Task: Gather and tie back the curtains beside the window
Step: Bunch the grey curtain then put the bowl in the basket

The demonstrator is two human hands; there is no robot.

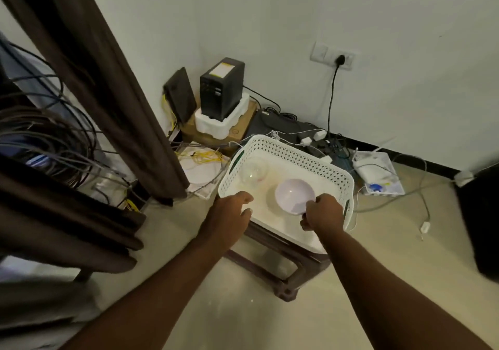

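Note:
A dark brown curtain (108, 85) hangs down the left side, and more of its folds (67, 220) bunch low at the left. Neither hand touches it. Both hands are at a white perforated basket (302, 158) that sits on a dark brown stool (286, 276). My left hand (231, 210) curls over the basket's near left rim. My right hand (321, 212) curls over the near right rim, its thumb close to a pale bowl (293, 191) inside. A clear glass bowl (253, 171) lies in the basket's left half.
A tangle of grey cables (48, 139) hangs behind the curtain at the left. In the corner stand a black device on white foam (221, 90), a cardboard box, yellow wires and power strips. A plug and cord (339, 60) hang from the wall socket. Cables trail over the beige floor at the right.

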